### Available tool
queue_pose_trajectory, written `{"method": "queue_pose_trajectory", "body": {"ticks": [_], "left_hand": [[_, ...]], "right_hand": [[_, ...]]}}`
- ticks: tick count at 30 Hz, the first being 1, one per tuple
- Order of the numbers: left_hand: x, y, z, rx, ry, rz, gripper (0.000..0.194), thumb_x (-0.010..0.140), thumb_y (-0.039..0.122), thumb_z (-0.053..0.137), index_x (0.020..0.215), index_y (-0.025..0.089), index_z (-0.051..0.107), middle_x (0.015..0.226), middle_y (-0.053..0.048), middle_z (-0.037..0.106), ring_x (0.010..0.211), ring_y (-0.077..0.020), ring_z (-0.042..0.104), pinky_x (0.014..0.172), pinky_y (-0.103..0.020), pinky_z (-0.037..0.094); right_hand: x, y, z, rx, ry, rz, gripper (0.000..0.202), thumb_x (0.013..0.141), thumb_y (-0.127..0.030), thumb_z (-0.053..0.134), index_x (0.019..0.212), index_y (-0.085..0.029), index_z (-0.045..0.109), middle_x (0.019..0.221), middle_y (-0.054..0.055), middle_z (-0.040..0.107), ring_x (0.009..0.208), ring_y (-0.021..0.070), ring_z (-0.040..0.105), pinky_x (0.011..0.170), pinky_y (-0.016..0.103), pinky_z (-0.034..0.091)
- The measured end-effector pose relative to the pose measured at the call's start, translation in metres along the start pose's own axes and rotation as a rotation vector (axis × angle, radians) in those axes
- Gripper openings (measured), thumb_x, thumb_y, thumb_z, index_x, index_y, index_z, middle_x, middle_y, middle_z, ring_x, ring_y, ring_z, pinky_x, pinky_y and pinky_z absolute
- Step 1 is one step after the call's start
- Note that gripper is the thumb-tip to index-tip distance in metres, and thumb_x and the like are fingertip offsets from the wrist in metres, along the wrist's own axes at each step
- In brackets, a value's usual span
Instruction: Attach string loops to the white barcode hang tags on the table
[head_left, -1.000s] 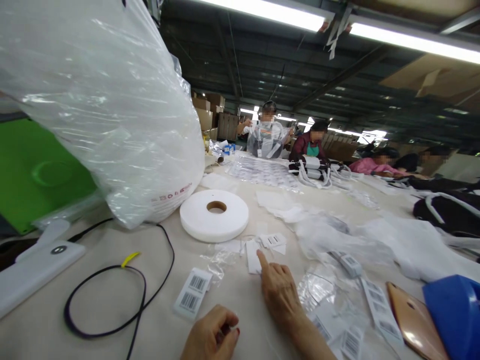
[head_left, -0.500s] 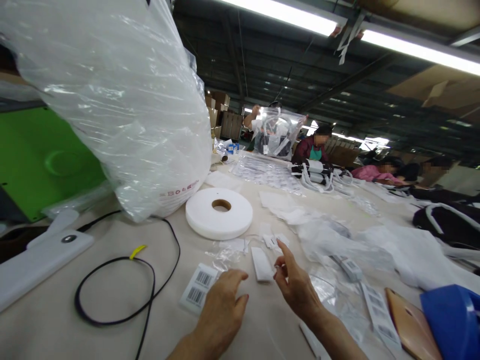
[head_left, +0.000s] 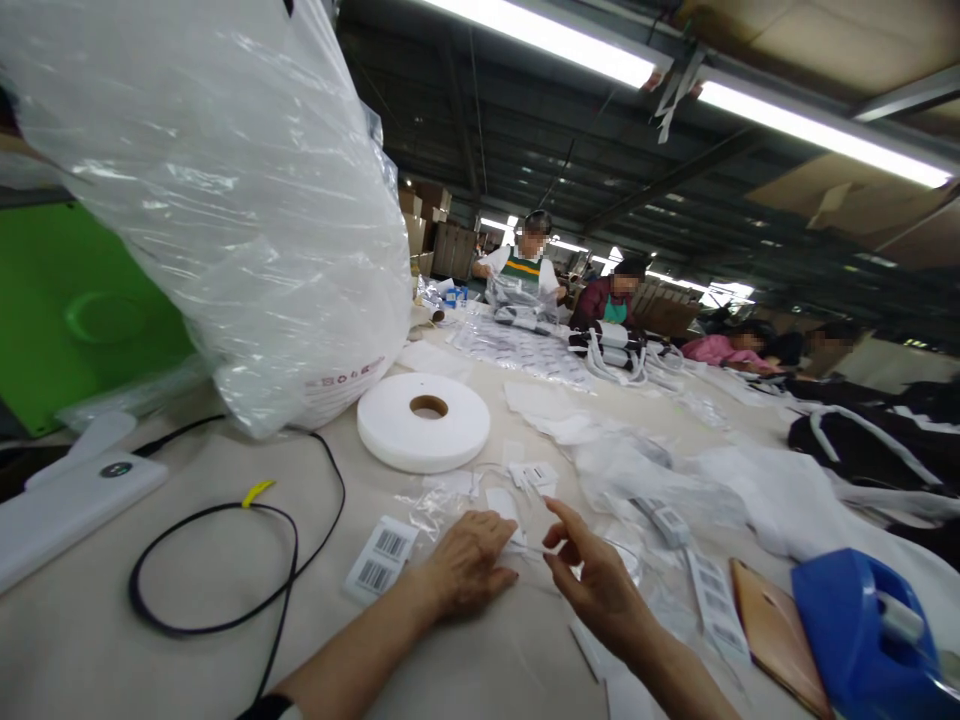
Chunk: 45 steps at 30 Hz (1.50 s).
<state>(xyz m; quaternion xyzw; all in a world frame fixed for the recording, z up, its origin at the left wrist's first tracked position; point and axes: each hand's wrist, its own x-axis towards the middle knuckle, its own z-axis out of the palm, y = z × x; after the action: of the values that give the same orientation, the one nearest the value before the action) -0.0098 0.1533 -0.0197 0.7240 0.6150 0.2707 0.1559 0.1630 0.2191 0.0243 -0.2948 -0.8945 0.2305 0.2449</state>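
My left hand [head_left: 472,565] lies palm down on the table, its fingers over a white paper tag [head_left: 501,500] and its thumb apart from them. Just to its right, my right hand [head_left: 596,575] pinches a thin pale strand [head_left: 534,549] between thumb and middle finger, with the index finger held out. The strand runs toward the left fingertips; where it ends is hidden. Beyond the hands lies a small printed label [head_left: 534,474] with thin white strings. A barcode label sheet [head_left: 381,558] rests left of my left hand.
A roll of white tape [head_left: 424,440] stands behind the hands, beside a large plastic bag [head_left: 300,250]. A black cable [head_left: 217,632] and a white power bank [head_left: 82,510] are at left. A blue tape dispenser [head_left: 847,620] and gold phone [head_left: 776,630] are at right. Co-workers are behind.
My left hand has moved right and forward onto the white tag, close to my right hand. A strand now shows between them. A co-worker at the back has lowered a clear bag.
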Motion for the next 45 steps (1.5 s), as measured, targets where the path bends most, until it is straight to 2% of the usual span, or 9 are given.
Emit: {"method": "queue_pose_trajectory", "body": {"ticks": [7, 11, 14, 20, 24, 29, 36, 42, 45], "left_hand": [[-0.003, 0.0, 0.001, 0.08, 0.002, 0.012, 0.038, 0.077, 0.03, 0.059, 0.112, 0.017, 0.054, 0.111, -0.014, 0.061, 0.107, -0.0296, 0.053, 0.097, -0.044, 0.033], [-0.002, 0.0, 0.001, 0.112, 0.0, 0.025, 0.035, 0.077, 0.03, 0.06, 0.109, 0.016, 0.055, 0.107, -0.013, 0.063, 0.105, -0.0291, 0.054, 0.095, -0.042, 0.034], [-0.002, 0.0, 0.001, 0.135, -0.001, 0.029, 0.033, 0.077, 0.03, 0.06, 0.107, 0.017, 0.055, 0.108, -0.012, 0.062, 0.104, -0.0285, 0.054, 0.093, -0.04, 0.036], [-0.001, 0.0, 0.001, 0.157, -0.004, 0.036, 0.031, 0.078, 0.03, 0.059, 0.106, 0.017, 0.054, 0.107, -0.011, 0.063, 0.104, -0.0281, 0.054, 0.092, -0.041, 0.037], [-0.001, -0.002, 0.002, 0.156, -0.003, 0.041, 0.031, 0.078, 0.031, 0.059, 0.106, 0.018, 0.053, 0.108, -0.01, 0.062, 0.105, -0.0267, 0.054, 0.092, -0.04, 0.037], [0.0, -0.003, 0.003, 0.156, 0.001, 0.047, 0.032, 0.078, 0.032, 0.06, 0.107, 0.019, 0.052, 0.106, -0.008, 0.062, 0.102, -0.025, 0.054, 0.092, -0.039, 0.037], [-0.002, -0.002, 0.001, 0.156, 0.006, 0.058, 0.033, 0.077, 0.031, 0.061, 0.105, 0.018, 0.052, 0.102, -0.007, 0.061, 0.098, -0.0242, 0.054, 0.088, -0.037, 0.039], [-0.001, -0.002, 0.0, 0.148, 0.001, 0.05, 0.035, 0.078, 0.031, 0.06, 0.109, 0.017, 0.052, 0.106, -0.009, 0.061, 0.101, -0.0252, 0.053, 0.091, -0.038, 0.037], [-0.001, -0.002, 0.001, 0.137, -0.01, 0.044, 0.038, 0.078, 0.032, 0.06, 0.112, 0.017, 0.051, 0.109, -0.01, 0.062, 0.103, -0.0252, 0.053, 0.092, -0.039, 0.036]], "right_hand": [[-0.025, 0.003, -0.023, 0.045, -0.029, 0.108, 0.056, 0.066, -0.008, 0.048, 0.121, -0.019, 0.045, 0.086, 0.002, 0.062, 0.067, 0.0139, 0.061, 0.068, 0.031, 0.052], [-0.029, 0.013, -0.014, -0.155, 0.102, -0.025, 0.05, 0.067, -0.004, 0.042, 0.115, -0.019, 0.047, 0.089, 0.006, 0.06, 0.066, 0.0143, 0.063, 0.064, 0.03, 0.054], [-0.025, 0.02, -0.002, -0.297, 0.198, -0.037, 0.047, 0.068, -0.003, 0.042, 0.113, -0.016, 0.048, 0.088, 0.008, 0.059, 0.063, 0.0156, 0.062, 0.059, 0.031, 0.054], [-0.017, 0.027, 0.013, -0.437, 0.235, -0.065, 0.055, 0.067, -0.001, 0.048, 0.12, -0.015, 0.045, 0.079, 0.005, 0.065, 0.071, 0.0204, 0.063, 0.062, 0.033, 0.053], [-0.017, 0.031, 0.015, -0.54, 0.237, -0.12, 0.056, 0.07, -0.001, 0.049, 0.123, -0.016, 0.045, 0.067, 0.0, 0.065, 0.064, 0.02, 0.062, 0.059, 0.031, 0.049], [-0.017, 0.035, 0.016, -0.644, 0.279, -0.187, 0.05, 0.073, -0.002, 0.045, 0.122, -0.012, 0.048, 0.064, 0.002, 0.064, 0.058, 0.0189, 0.06, 0.054, 0.03, 0.043], [-0.014, 0.027, 0.012, -0.729, 0.314, -0.27, 0.05, 0.072, 0.0, 0.043, 0.12, -0.011, 0.048, 0.07, 0.005, 0.064, 0.074, 0.022, 0.06, 0.083, 0.047, 0.04], [-0.025, 0.031, -0.006, -0.766, 0.281, -0.248, 0.061, 0.069, -0.004, 0.043, 0.129, -0.009, 0.036, 0.062, 0.004, 0.06, 0.057, 0.0213, 0.058, 0.057, 0.035, 0.049], [-0.032, 0.026, -0.017, -0.755, 0.298, -0.187, 0.057, 0.072, -0.006, 0.041, 0.128, -0.01, 0.037, 0.061, 0.004, 0.061, 0.054, 0.0219, 0.059, 0.052, 0.034, 0.05]]}}
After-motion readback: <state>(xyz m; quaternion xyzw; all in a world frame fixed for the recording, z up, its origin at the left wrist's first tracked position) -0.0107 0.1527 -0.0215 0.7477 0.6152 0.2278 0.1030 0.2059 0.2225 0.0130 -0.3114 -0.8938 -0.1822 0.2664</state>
